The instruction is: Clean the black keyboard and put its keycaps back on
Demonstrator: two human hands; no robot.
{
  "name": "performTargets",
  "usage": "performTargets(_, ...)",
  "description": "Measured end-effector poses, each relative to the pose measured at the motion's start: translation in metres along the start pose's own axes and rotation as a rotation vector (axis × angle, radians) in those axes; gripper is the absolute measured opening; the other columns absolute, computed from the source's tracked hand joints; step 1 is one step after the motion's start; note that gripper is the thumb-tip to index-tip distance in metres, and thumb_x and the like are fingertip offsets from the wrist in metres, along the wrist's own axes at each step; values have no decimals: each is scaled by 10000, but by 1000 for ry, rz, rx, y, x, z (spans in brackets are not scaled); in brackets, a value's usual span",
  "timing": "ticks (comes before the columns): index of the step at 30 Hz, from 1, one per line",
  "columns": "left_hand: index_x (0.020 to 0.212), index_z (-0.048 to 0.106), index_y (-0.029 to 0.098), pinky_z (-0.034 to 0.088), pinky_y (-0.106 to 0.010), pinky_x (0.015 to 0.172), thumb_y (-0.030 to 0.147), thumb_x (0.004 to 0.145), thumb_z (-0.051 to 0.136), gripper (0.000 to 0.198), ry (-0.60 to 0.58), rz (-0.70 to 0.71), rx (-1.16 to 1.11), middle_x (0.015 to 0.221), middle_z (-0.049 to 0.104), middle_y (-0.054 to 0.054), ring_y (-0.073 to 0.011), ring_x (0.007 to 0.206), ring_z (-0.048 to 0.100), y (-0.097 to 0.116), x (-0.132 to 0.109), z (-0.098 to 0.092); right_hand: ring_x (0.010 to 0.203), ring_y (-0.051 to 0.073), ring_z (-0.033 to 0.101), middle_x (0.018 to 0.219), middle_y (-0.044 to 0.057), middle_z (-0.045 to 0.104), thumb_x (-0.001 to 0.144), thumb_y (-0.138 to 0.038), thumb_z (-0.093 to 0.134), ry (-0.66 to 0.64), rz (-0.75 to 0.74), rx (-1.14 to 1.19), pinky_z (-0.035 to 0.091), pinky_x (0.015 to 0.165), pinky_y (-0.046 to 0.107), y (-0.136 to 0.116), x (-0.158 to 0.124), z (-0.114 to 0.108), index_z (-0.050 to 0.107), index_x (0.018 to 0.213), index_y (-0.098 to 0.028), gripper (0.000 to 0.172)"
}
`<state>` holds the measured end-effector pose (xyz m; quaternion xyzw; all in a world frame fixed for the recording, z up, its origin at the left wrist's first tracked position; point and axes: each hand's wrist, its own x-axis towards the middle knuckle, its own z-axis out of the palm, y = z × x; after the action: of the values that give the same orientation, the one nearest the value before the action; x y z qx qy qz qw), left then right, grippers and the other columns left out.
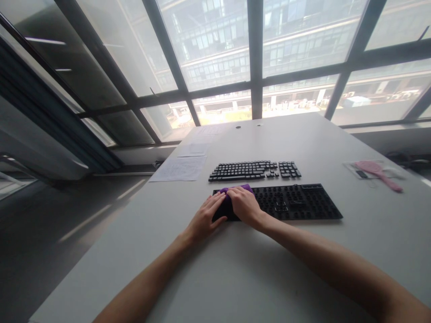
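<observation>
Wiping step: right hand [245, 206] presses purple cloth [235, 189] flat-fingered on keyboard [296, 202] left end, frame centre; left hand [205, 220] steadies its corner, fingers extended. Next: likely sweep cloth rightward.

On the desk [235, 278], the loose keys [254, 170] lie behind the keyboard frame [292, 202]; papers [180, 169] lie left, a brush [379, 172] right.

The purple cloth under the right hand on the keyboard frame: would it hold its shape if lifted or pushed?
Probably not. The purple cloth bunches in soft folds beneath the right hand, so it likely hangs limp when lifted. It looks thin, so probably light. Pushed across the keyless black keyboard frame, it may snag on the exposed switches rather than slide.
</observation>
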<state>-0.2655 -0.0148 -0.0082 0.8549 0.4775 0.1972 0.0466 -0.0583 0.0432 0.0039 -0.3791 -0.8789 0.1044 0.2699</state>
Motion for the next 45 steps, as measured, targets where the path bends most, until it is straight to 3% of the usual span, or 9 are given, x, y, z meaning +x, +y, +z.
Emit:
performTargets(8,1603,240,212,286,-575,1228,477,891,693,884,-9,82,15,1591,387,-161,-347,1485,344,3,2,-2,1175,219,614,1162,109,735,937,-86,471,5,31,28,450,1022,303,-3,-3,-2,699,1074,-154,275)
performTargets(19,1456,461,248,398,-563,1182,342,957,624,533,116,89,-20,1429,590,-111,-300,1381,509,22,-2,2,930,251,732,1033,89,778,878,-153,548,-159,75,58,506,798,310,-21,-24,-28,715,1103,-203,285)
performTargets(24,1476,445,257,458,-487,1148,327,963,612,544,133,66,-47,1421,598,-95,-276,1325,563,37,6,-6,1012,219,707,1071,53,773,918,-144,525,-64,66,110,494,852,284,-8,-28,-37,723,1046,-228,250)
performTargets(29,1459,476,245,473,-454,1131,338,1001,525,469,180,8,-115,1436,584,-86,-267,1335,551,42,35,-20,1120,193,660,1223,62,726,968,-131,483,116,8,120,476,948,279,10,-9,-50,711,1110,-216,281)
performTargets(33,1268,601,229,471,-459,1128,289,1016,464,293,252,-41,-161,1388,623,-71,-247,1315,569,35,57,-11,1149,184,645,1217,62,728,966,-114,474,99,-19,149,465,999,289,22,-1,-46,722,1135,-210,314)
performTargets(36,1168,630,214,485,-432,1115,234,999,459,241,183,-53,-162,1363,638,-79,-232,1296,585,31,59,3,1172,204,636,1227,78,724,934,-116,513,34,-28,151,452,1049,323,29,-7,-33,761,1066,-191,291)
performTargets(39,1277,577,206,460,-453,1139,274,960,549,326,79,-44,-119,1385,618,-103,-255,1322,561,33,53,10,1263,235,590,1318,100,682,903,-123,545,19,-12,135,415,1117,365,34,-15,-20,760,1129,-176,316)
performTargets(43,1441,441,202,356,-554,1202,406,775,807,787,-1,-13,-56,1484,529,-154,-342,1390,486,41,48,9,1322,248,559,1355,114,663,893,-144,554,10,42,136,384,1162,383,33,-19,-16,728,1218,-152,369)
performTargets(45,1459,415,200,363,-565,1194,394,728,852,873,-4,-9,-32,1483,527,-168,-357,1390,485,44,47,8,1335,251,554,1360,117,660,902,-159,548,-5,66,138,379,1171,380,31,-19,-18,722,1230,-141,371)
